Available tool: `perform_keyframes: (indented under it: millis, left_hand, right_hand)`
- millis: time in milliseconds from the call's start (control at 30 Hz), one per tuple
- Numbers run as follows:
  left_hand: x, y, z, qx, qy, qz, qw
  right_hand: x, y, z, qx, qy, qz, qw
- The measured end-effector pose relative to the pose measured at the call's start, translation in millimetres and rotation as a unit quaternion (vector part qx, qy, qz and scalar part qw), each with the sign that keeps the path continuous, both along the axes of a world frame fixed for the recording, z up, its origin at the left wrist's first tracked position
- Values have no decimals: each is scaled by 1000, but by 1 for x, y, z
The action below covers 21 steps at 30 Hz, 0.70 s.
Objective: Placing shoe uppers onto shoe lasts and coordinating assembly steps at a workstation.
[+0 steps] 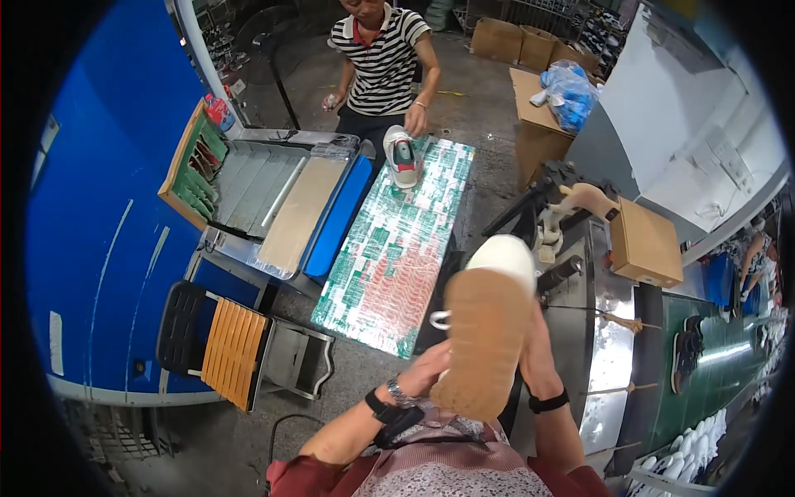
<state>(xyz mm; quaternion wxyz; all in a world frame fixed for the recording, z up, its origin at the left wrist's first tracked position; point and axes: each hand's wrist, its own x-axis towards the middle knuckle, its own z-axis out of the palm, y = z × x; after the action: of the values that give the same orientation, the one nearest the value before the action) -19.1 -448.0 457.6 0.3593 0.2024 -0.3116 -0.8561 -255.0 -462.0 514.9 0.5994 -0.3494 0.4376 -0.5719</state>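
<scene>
A white shoe (484, 340) with a tan ridged sole is lifted in front of me, its sole turned up toward me and slightly blurred. At its lower left side my left hand (426, 369) grips it, the fingertips partly hidden behind the shoe. My right hand (537, 352) is closed along the opposite side, with most of its fingers out of sight behind the sole. A white lace loop sticks out on the left. Farther off, a white and grey shoe (403, 161) with a green and red inside rests on a table (385, 265) covered in green, white and red wrapping.
Across the table stands a person (383, 70) in a striped shirt, one hand near the far shoe. A machine (563, 224) with a cardboard box (648, 242) is at right, beside a green conveyor (679, 364) carrying shoes. A slatted chair (234, 352) stands left.
</scene>
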Motion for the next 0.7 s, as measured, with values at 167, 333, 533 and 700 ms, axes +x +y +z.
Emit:
perform_keyframes:
  millis: [167, 333, 533, 700]
  left_hand:
    - [-99, -4, 21, -95, -149, 32, 984]
    - [-217, 30, -31, 17, -247, 15, 969]
    - [-295, 40, -46, 53, -237, 10, 970]
    - [-342, -27, -22, -24, -165, 55, 984]
  right_hand:
    - [-49, 44, -3, -31, -44, -100, 994]
    - [-133, 62, -51, -26, 160, -183, 970]
    - [-207, 69, -77, 51, 271, -216, 937]
    - [-250, -1, -40, -33, 401, -235, 885]
